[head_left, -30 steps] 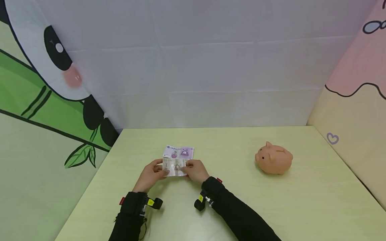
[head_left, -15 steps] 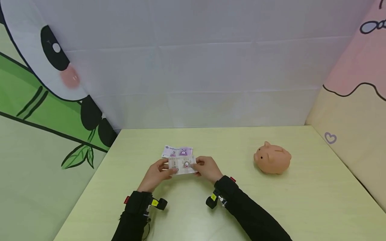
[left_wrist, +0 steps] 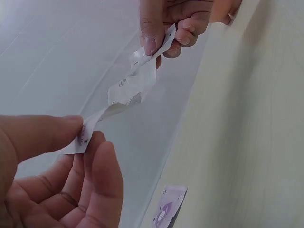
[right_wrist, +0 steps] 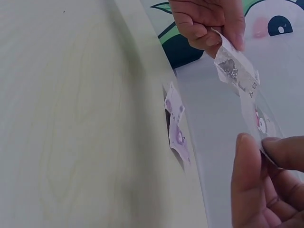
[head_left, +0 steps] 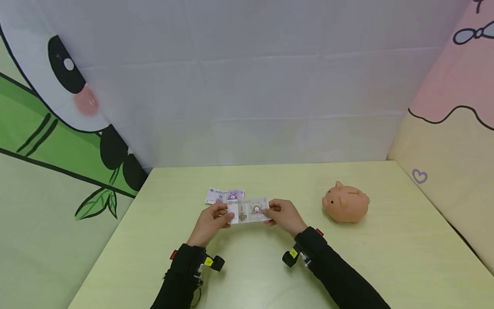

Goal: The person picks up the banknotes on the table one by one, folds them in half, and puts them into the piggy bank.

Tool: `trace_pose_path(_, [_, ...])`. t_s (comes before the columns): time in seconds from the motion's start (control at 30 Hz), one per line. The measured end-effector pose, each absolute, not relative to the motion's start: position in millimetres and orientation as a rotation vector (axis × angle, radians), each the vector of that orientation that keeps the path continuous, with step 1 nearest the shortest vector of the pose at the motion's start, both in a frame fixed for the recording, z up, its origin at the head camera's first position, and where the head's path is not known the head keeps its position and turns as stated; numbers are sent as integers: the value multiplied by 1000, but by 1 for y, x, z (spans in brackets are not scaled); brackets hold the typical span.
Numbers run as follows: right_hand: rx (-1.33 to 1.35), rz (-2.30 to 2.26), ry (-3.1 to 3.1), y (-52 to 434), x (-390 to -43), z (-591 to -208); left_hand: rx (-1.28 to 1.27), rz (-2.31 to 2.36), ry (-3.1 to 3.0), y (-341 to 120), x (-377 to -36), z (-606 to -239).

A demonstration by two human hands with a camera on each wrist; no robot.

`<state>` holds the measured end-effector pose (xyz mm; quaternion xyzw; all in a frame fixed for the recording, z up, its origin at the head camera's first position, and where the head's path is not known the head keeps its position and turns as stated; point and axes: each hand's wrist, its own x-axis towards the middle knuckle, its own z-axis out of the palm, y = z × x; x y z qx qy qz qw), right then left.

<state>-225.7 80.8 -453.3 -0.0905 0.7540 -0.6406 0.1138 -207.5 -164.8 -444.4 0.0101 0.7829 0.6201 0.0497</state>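
I hold a pale toy banknote [head_left: 248, 210] stretched between both hands, a little above the table. My left hand [head_left: 214, 219] pinches its left end between thumb and fingers, and my right hand [head_left: 283, 213] pinches its right end. In the left wrist view the note [left_wrist: 124, 92] runs crumpled from my near thumb to the far hand. The right wrist view shows the same note [right_wrist: 236, 71] between the two pinches. A purple banknote [head_left: 225, 196] lies flat on the table just behind my left hand, also seen as the purple note [right_wrist: 176, 126].
An orange piggy bank [head_left: 346, 201] stands on the pale green table [head_left: 386, 257] to the right of my right hand. White cloth backs the table; a panda-print panel flanks the left, a pink and cream one the right.
Both hands have carried the pale note to the right and slightly up, away from the purple note, spreading it wider. The purple note and piggy bank stayed put.
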Motion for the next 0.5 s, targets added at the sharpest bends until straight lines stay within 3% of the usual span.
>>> trace_pose_path(0.5, [-317, -1910, 2285, 127, -217, -435, 169, 1975, 2427, -128, -201, -427])
